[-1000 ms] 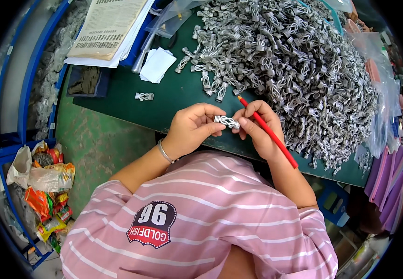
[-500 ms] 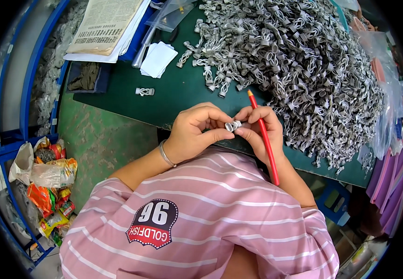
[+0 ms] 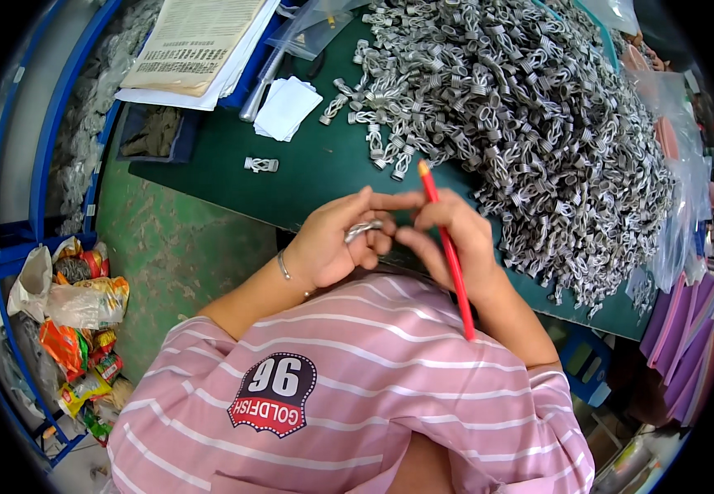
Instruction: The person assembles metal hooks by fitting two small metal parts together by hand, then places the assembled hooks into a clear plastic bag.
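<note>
A small silvery metal piece with looped strands lies in the curled fingers of my left hand, the thumb lifted off it. My right hand carries a red pencil between thumb and fingers, its yellowish tip pointing up and away. The fingertips of both hands come close together, somewhat blurred; I cannot tell whether they touch. Beyond them, a heap of similar metal pieces covers the right side of the dark green tabletop. One metal piece lies apart at the left.
White paper slips, a stack of papers and a bin with dark cloth sit at the back left. A blue rack and a pile of colourful wrappers stand left. Clear plastic hangs at the right.
My hands have drawn slightly apart. The metal piece, previously pinched between both hands, now lies in my left fingers. The pencil has shifted a little left with my right hand.
</note>
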Available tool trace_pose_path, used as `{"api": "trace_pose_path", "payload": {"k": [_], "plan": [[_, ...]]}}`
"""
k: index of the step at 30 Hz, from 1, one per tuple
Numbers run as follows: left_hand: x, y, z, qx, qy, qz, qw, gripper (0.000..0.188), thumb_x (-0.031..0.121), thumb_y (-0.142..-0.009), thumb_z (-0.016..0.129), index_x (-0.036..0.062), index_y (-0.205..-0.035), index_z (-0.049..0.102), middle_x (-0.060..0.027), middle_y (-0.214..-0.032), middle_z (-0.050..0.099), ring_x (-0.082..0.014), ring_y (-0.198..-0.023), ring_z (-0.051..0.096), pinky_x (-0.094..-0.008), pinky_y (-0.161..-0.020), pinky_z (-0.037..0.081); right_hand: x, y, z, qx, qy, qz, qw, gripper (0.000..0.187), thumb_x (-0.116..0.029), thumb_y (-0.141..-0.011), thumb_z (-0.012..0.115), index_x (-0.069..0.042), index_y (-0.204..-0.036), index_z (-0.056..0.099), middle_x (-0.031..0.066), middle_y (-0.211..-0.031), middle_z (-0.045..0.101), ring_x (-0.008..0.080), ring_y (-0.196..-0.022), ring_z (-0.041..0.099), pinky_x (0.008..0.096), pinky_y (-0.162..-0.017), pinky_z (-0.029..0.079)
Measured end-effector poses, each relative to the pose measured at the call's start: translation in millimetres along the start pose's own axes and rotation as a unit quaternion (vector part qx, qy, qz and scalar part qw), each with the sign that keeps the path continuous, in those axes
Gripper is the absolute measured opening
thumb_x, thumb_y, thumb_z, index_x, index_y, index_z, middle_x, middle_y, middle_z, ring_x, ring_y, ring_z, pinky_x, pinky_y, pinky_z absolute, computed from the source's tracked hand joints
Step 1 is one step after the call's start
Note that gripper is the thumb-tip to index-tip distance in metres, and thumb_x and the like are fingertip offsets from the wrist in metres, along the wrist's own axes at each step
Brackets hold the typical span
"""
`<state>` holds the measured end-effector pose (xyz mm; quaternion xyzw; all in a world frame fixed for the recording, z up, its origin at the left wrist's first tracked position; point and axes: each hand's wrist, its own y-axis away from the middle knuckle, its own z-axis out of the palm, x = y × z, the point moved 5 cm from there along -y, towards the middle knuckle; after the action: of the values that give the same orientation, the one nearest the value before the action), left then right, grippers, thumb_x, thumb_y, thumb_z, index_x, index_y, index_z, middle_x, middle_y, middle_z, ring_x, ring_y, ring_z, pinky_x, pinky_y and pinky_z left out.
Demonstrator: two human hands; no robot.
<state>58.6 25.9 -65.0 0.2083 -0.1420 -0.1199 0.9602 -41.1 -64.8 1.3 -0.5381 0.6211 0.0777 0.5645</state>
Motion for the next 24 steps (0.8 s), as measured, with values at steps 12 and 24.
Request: {"api": "trace_pose_path", "payload": {"k": [12, 24], "plan": [[20, 8, -9, 0.119, -0.217, 0.173, 0.953, 0.014, 0.006, -0.085, 0.055, 0.0031, -0.098, 0.05, -0.0037, -0.081, 0.052, -0.0065, -0.058, 0.046, -0.0176, -0.046, 0.036, 35, -9, 3, 0.058, 0.144, 0.049, 0.987, 0.017, 0.007, -0.074, 0.057, -0.004, -0.079, 0.045, 0.009, -0.071, 0.054, 0.0218, -0.061, 0.057, 0.029, -0.052, 0.046], [27, 16, 26, 0.048, -0.533, 0.368, 0.76, 0.015, -0.001, -0.074, 0.066, -0.0011, -0.088, 0.061, -0.0035, -0.081, 0.058, -0.0068, -0.067, 0.051, -0.0184, -0.056, 0.039, 49, 30, 16, 0.063, -0.466, 0.308, 0.827, 0.02, 0.01, -0.08, 0.052, -0.005, -0.087, 0.041, 0.018, -0.092, 0.058, 0.0191, -0.082, 0.058, 0.0269, -0.067, 0.051]]}}
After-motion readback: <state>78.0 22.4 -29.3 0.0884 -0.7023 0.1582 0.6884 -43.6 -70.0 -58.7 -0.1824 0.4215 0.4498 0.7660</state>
